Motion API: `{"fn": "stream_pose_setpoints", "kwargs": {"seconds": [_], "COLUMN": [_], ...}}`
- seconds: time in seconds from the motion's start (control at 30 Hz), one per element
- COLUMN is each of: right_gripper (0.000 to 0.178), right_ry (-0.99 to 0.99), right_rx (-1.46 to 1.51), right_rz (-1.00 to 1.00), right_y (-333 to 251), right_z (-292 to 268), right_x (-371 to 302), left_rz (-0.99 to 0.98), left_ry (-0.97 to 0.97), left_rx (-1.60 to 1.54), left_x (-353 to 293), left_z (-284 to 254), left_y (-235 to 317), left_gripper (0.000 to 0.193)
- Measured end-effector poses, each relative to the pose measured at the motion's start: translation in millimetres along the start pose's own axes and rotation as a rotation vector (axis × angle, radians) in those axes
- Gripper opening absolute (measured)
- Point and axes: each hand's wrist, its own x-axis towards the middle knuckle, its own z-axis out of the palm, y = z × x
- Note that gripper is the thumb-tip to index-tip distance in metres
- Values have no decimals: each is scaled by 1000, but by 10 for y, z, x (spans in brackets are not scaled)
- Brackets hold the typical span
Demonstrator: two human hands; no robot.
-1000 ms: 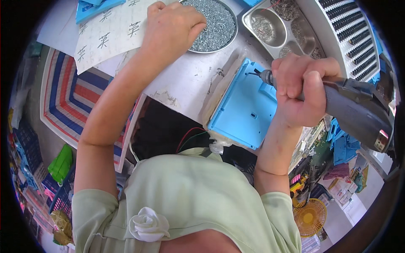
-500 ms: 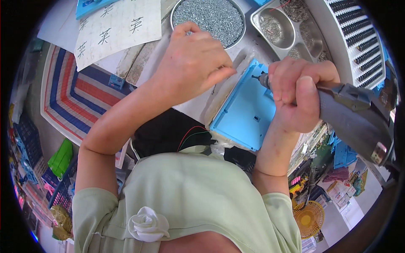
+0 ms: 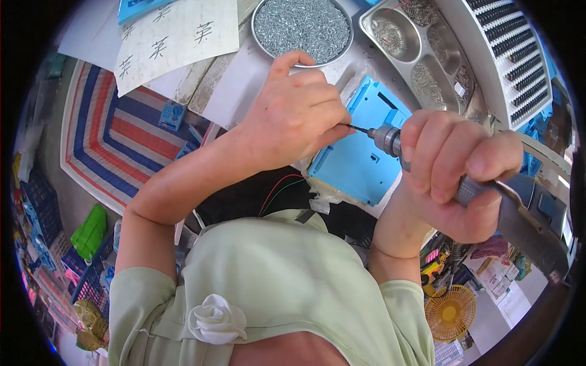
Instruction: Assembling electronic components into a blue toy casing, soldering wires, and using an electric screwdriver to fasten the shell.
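In my right hand point(image 3: 458, 174) is a grey electric screwdriver point(image 3: 387, 141), my fingers wrapped round its body behind the metal chuck. Its thin dark bit points left and meets the fingertips of my left hand point(image 3: 299, 116). That hand is closed in a pinch at the bit's tip; whatever small thing it holds is hidden. Below both hands lies a light blue plastic panel point(image 3: 351, 174) with small slots and raised edges, partly covered by the left fingers. Just beyond my left hand, a heap of small silver screws point(image 3: 302, 30) fills a round metal dish point(image 3: 254, 38).
A metal compartment tray point(image 3: 368, 23) with small metal parts stands at the far right, beside a white rack point(image 3: 473, 46) of black pieces. Handwritten paper point(image 3: 177, 49) lies at the far left. A striped sheet point(image 3: 137, 119) lines a bin on the left, with small blue parts in it.
The screwdriver has shifted nearer and to the right, lifting from the panel's corner. My left hand has moved right and down, its fingertips now meeting the bit.
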Motion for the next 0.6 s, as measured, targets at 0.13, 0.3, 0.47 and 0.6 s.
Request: {"fn": "stream_pose_setpoints", "kwargs": {"seconds": [0.13, 0.3, 0.47, 0.6], "right_gripper": [25, 32, 24, 26], "right_ry": [51, 233, 262, 220], "right_rx": [55, 131, -19, -186], "right_rz": [18, 97, 190, 188], "right_y": [9, 71, 157, 241], "right_z": [108, 308, 463, 564], "right_x": [-53, -235, -256, -253], "left_rz": [23, -69, -186, -144], "left_ry": [1, 40, -132, -41], "left_rx": [-100, -40, -108, -58], "left_x": [-85, -253, -421, -437], "left_z": [-33, -197, -283, -193], "left_y": [20, -112, -146, -8], "left_gripper": [16, 18, 19, 18]}}
